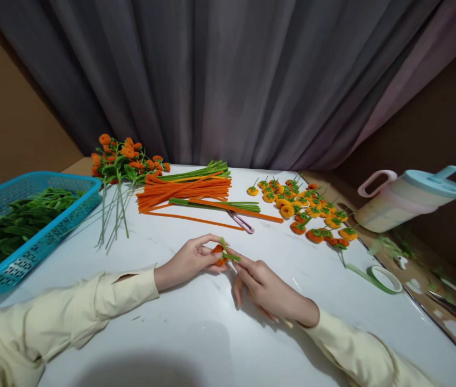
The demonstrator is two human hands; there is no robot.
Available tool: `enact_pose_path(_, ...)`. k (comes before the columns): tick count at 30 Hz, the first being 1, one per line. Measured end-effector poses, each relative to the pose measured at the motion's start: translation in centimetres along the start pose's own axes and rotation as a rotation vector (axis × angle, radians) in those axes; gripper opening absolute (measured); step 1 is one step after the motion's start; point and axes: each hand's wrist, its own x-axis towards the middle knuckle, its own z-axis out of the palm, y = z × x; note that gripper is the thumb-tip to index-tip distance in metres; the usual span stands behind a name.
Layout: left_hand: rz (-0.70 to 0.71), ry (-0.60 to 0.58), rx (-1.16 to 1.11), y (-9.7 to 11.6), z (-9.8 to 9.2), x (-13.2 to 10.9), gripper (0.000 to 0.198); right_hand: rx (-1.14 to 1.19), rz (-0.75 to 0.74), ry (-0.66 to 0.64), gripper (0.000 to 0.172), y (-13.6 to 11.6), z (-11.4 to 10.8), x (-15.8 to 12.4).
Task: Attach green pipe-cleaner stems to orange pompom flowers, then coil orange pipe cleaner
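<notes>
My left hand (pixel 190 260) pinches a small orange pipe-cleaner flower (pixel 219 253) with a green pipe-cleaner piece (pixel 228 252) on it, low over the white table (pixel 171 333). My right hand (pixel 266 287) meets it from the right, with thumb and forefinger closed on the green piece. Both wrists rest on the table. Behind the hands lie a bundle of orange and green pipe cleaners (pixel 187 191) and a spread of several finished orange flowers (pixel 304 209).
A blue basket (pixel 34 244) of green leaves stands at the left. A bunch of stemmed orange flowers (pixel 119 161) lies behind it. Pink-handled scissors (pixel 241 221) lie mid-table, green tape (pixel 381 278) and a lidded jug (pixel 409 196) at the right. A grey curtain hangs behind.
</notes>
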Motion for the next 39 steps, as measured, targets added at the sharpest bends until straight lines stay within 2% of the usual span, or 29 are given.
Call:
enact_pose_path(7, 0.036, 0.017, -0.009, 0.5, 0.2, -0.2, 0.031, -0.036, -0.01, 0.011, 0.033, -0.4, 0.0, -0.1)
enact_pose_path(10, 0.015, -0.011, -0.079, 0.7, 0.0, -0.2, 0.026, -0.098, -0.025, 0.038, 0.032, -0.4, 0.1, -0.1)
enact_pose_path(15, -0.021, 0.011, -0.076, 0.6, -0.1, 0.1, 0.024, -0.22, -0.071, 0.117, 0.035, -0.1, 0.4, 0.1)
enact_pose_path(20, 0.013, -0.048, -0.028, 0.7, 0.2, 0.0, 0.026, -0.247, -0.174, 0.176, 0.04, 0.4, 0.6, 0.2)
enact_pose_path(24, 0.085, -0.024, 0.055, 0.7, 0.7, -0.4, 0.028, -0.16, -0.131, 0.17, 0.042, 0.1, 0.5, 0.0)
enact_pose_path(30, 0.195, 0.048, 0.155, 0.3, 1.5, -1.0, 0.027, 0.174, 0.038, 0.102, 0.052, -0.6, 0.7, -0.2)
enact_pose_path(34, 0.181, 0.08, 0.12, 0.5, 1.4, -0.6, 0.03, 0.288, 0.081, 0.087, 0.056, -0.9, 0.6, -0.1)
enact_pose_path(37, 0.096, 0.124, -0.004, 0.8, 0.7, 0.0, 0.027, 0.195, 0.094, 0.111, 0.047, -0.7, 0.0, 0.0)
enact_pose_path(39, 0.042, 0.123, -0.133, 1.1, 0.2, 0.4, 0.021, -0.02, 0.029, 0.209, 0.037, 0.0, -0.5, 0.3)
